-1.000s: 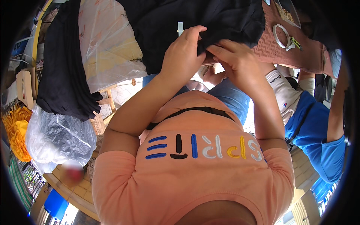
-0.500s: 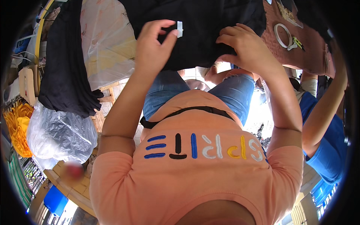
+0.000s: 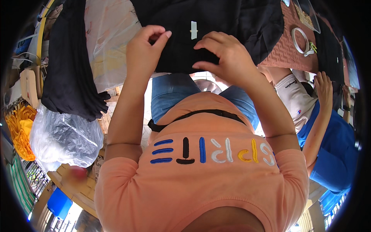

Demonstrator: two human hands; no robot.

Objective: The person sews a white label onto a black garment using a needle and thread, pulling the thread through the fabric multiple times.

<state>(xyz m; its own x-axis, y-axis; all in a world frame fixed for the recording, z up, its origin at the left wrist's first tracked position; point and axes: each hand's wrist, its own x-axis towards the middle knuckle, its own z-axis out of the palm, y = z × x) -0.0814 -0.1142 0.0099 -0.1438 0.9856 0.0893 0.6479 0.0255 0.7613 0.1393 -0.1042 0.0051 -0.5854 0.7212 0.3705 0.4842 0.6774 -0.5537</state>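
A black cloth lies spread in front of me. On it sits a small white strip, with a tiny gold-coloured piece across its middle that is too small to name. My left hand hovers over the cloth left of the strip, thumb and forefinger brought together in a pinch. Whatever is between those fingertips, if anything, cannot be made out. Just right of and below the strip, my right hand is curved with thumb and fingers apart, holding nothing, close over the cloth's near part.
A roll of white tape lies on the brown textured surface at the right. Translucent plastic sheeting and hanging black fabric are at the left, above a clear plastic bag. A person in a blue shirt is at the right.
My left hand has drawn back to the left, away from the white strip. My right hand has moved left, nearer the strip. More of the person at the right shows.
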